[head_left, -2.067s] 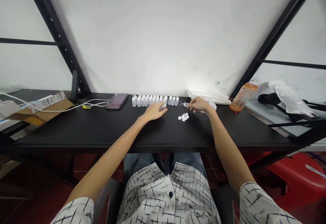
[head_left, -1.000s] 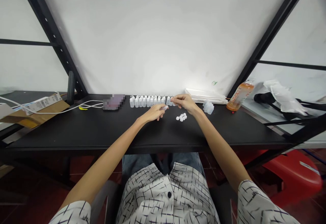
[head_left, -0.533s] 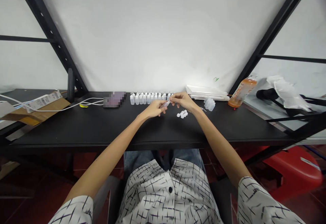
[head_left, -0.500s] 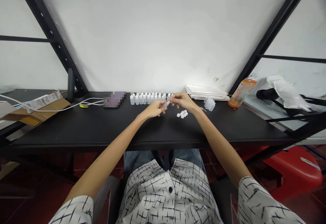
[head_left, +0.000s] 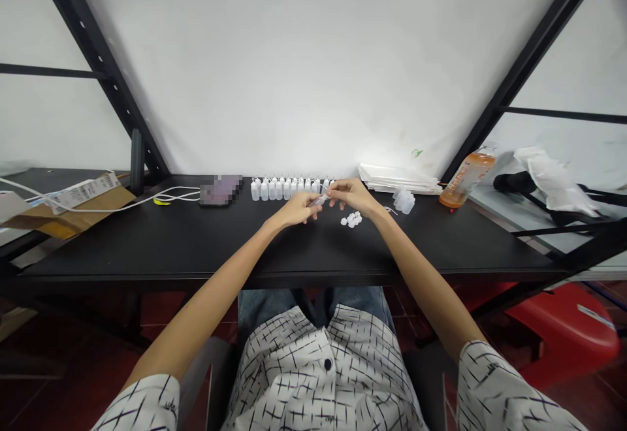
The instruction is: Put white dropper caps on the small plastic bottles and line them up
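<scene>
My left hand (head_left: 298,209) is closed around a small translucent bottle (head_left: 318,200), which lies tilted with its top toward the right. The fingertips of my right hand (head_left: 349,192) pinch at the bottle's top end; what they hold there is too small to make out. Behind my hands, a row of small white bottles (head_left: 279,189) stands upright along the back of the black table (head_left: 196,241). Several small white caps (head_left: 351,219) lie in a pile just below my right hand.
A stack of white sheets (head_left: 399,179) and a cluster of clear plastic pieces (head_left: 403,200) lie right of my hands. An orange bottle (head_left: 467,177) leans farther right. At left are a purple object (head_left: 220,191), a white cable (head_left: 142,202) and cardboard (head_left: 93,206).
</scene>
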`<state>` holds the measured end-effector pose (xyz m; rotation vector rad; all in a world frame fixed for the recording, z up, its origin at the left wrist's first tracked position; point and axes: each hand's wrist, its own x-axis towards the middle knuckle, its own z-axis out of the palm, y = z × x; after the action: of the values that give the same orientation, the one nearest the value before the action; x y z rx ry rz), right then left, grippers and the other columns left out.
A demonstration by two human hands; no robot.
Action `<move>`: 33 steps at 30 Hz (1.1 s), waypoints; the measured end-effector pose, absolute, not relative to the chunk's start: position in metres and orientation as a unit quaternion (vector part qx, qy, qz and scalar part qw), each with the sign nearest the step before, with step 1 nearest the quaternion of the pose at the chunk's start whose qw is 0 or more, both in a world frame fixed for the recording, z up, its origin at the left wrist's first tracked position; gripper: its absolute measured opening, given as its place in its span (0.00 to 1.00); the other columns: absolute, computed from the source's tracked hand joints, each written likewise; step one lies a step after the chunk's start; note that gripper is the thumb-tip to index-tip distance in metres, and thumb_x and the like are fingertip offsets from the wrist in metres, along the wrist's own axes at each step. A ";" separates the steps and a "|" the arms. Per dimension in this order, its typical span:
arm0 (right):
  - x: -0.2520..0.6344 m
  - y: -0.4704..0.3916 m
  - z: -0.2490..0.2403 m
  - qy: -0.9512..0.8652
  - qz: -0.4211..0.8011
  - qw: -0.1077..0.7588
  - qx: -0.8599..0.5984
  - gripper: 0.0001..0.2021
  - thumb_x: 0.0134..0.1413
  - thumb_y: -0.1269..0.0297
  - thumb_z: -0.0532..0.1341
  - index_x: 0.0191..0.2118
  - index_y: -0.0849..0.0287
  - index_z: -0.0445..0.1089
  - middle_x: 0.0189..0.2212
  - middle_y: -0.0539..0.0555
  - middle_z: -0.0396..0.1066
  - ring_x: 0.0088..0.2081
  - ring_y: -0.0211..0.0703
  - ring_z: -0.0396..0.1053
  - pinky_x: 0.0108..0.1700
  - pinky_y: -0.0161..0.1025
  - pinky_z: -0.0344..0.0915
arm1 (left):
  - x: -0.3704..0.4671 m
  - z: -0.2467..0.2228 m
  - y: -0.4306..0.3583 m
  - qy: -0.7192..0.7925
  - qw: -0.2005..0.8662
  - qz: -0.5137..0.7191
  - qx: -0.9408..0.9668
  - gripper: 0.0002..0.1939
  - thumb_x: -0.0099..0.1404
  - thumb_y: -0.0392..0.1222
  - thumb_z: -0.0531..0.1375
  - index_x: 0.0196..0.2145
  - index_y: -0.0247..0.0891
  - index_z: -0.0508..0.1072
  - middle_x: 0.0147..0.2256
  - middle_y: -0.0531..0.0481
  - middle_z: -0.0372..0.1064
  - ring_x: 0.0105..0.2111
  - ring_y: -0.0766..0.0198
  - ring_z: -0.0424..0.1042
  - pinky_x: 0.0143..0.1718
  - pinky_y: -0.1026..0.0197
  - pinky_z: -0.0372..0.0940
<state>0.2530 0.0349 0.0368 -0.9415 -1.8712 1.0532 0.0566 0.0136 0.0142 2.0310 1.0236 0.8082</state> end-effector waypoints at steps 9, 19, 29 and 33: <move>0.253 0.034 0.037 -0.741 0.410 0.381 -0.371 0.19 0.42 0.50 0.73 0.31 0.62 0.75 0.23 0.54 0.74 0.27 0.41 0.74 0.20 0.29 0.63 | 0.056 0.012 0.015 0.389 0.360 0.318 0.786 0.11 0.64 0.38 0.57 0.41 0.32 0.75 0.26 0.50 0.68 0.24 0.67 0.70 0.18 0.69 0.62; 0.256 0.033 0.037 -0.756 0.419 0.347 -0.364 0.09 0.44 0.65 0.69 0.34 0.63 0.76 0.27 0.56 0.77 0.29 0.42 0.75 0.21 0.29 0.65 | 0.055 0.015 0.011 0.387 0.362 0.321 0.785 0.16 0.66 0.40 0.57 0.49 0.32 0.74 0.30 0.50 0.70 0.20 0.73 0.66 0.21 0.68 0.60; 0.259 0.034 0.035 -0.769 0.422 0.321 -0.358 0.14 0.41 0.61 0.71 0.35 0.64 0.77 0.28 0.57 0.78 0.30 0.44 0.76 0.21 0.30 0.66 | 0.053 0.008 0.014 0.377 0.348 0.320 0.796 0.21 0.66 0.44 0.59 0.55 0.34 0.71 0.34 0.48 0.75 0.17 0.73 0.65 0.28 0.64 0.66; 0.260 0.035 0.034 -0.770 0.430 0.311 -0.354 0.15 0.41 0.60 0.72 0.36 0.64 0.77 0.30 0.57 0.79 0.31 0.44 0.77 0.22 0.30 0.67 | 0.052 0.006 0.016 0.394 0.342 0.324 0.789 0.26 0.64 0.43 0.61 0.59 0.34 0.68 0.35 0.47 0.76 0.17 0.72 0.65 0.27 0.64 0.65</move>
<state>0.2603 0.0354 0.0341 -0.9351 -2.0321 1.1347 0.0518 0.0157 0.0063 2.0523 1.0242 0.8416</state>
